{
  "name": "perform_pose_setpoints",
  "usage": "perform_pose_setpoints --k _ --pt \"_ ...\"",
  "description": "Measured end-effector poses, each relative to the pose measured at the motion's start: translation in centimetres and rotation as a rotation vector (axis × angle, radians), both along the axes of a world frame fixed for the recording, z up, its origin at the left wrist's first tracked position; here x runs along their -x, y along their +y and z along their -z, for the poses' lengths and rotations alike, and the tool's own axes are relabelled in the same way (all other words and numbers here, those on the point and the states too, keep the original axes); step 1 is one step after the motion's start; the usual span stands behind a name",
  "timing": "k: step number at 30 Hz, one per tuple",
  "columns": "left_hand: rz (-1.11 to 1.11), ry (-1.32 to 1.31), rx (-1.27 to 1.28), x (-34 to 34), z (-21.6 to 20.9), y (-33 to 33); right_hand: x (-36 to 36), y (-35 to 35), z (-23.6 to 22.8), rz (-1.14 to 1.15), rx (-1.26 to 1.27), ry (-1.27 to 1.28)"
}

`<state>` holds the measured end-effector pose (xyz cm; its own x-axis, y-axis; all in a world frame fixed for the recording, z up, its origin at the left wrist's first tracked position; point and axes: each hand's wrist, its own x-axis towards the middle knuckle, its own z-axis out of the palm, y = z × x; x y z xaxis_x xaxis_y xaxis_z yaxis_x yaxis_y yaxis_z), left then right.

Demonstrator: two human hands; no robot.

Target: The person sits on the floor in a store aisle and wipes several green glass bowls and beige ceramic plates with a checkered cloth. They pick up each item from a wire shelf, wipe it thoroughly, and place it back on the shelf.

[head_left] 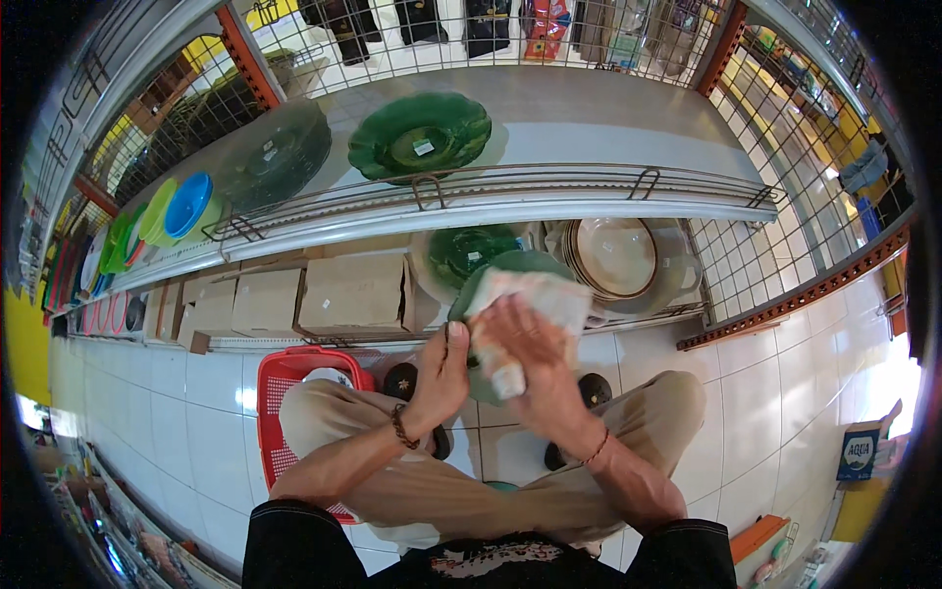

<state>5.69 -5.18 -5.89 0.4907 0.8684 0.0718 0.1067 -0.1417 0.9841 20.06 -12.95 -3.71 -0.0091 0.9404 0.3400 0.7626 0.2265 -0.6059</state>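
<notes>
In front of the lower shelf, above my knees, a green plate (535, 261) is held up. My left hand (444, 378) grips its left edge, thumb raised along the rim. Against the plate's face my right hand (535, 358) presses a crumpled white and reddish cloth (561, 294), which covers much of it. That hand and the cloth are somewhat smeared by motion. Just behind, on the lower shelf, lies a darker green glass dish (459, 252) with a small white sticker. To its right stands a stack of cream bowls with brown rims (618, 253).
The upper shelf (608, 147) carries a scalloped green dish (420, 135), a clear dish (275, 152) and coloured bowls (188, 204) behind a wire rail (549, 177). Cardboard boxes (351, 292) line the lower shelf. A red basket (278, 378) stands by my left knee. Wire mesh (785, 206) encloses the right side.
</notes>
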Motion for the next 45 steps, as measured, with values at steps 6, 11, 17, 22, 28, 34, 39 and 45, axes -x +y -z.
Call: perform_pose_setpoints --k 6,11,17,22,28,34,39,45 --pt "-0.181 -0.292 0.242 1.9 1.3 2.9 -0.2 -1.0 -2.5 -0.157 0.1 -0.052" --pt "-0.098 -0.109 0.031 0.5 -1.5 0.8 -2.0 -0.2 -0.2 0.203 0.025 -0.164" --pt "0.066 0.009 0.041 -0.1 -0.6 -0.2 -0.1 -0.5 -0.8 -0.113 -0.031 -0.018" --pt "-0.035 -0.035 0.043 0.4 -1.4 0.1 -2.1 -0.7 -1.6 0.265 -0.025 -0.367" --pt "-0.326 -0.172 0.147 1.1 2.1 1.2 -0.8 -2.3 -1.3 -0.124 0.175 -0.027" --pt "-0.024 -0.187 0.009 -1.2 0.4 -1.6 2.4 -1.6 1.1 -0.019 0.101 1.035" --pt "-0.018 -0.16 0.103 -0.7 1.1 -1.5 2.0 -1.5 -0.6 -0.074 0.131 0.805" --pt "-0.342 -0.117 0.175 1.0 -0.1 1.2 -0.9 -2.7 -1.9 0.017 0.288 0.352"
